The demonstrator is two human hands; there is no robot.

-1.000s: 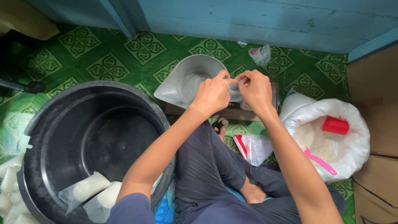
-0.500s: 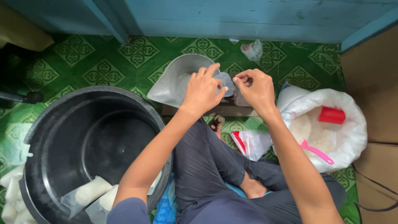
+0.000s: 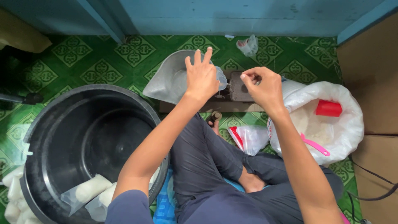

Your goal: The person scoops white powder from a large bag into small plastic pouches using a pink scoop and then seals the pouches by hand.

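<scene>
A small clear bag (image 3: pixel 221 79) is steadied by the spread left hand (image 3: pixel 202 76); its neck seems pinched by the right hand (image 3: pixel 262 85) over the small brown device (image 3: pixel 239 87).

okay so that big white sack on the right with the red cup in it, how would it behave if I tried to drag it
The white sack would probably feel heavy: it bulges with white powder. Its thin rolled-down walls look floppy, so they would likely stretch or slump rather than slide as one. The red cup and pink scoop lie loose and might shift.

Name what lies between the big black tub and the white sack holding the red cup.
In the head view, between the big black tub and the white sack sit the person's crossed legs in dark trousers and a small clear plastic bag.
</scene>
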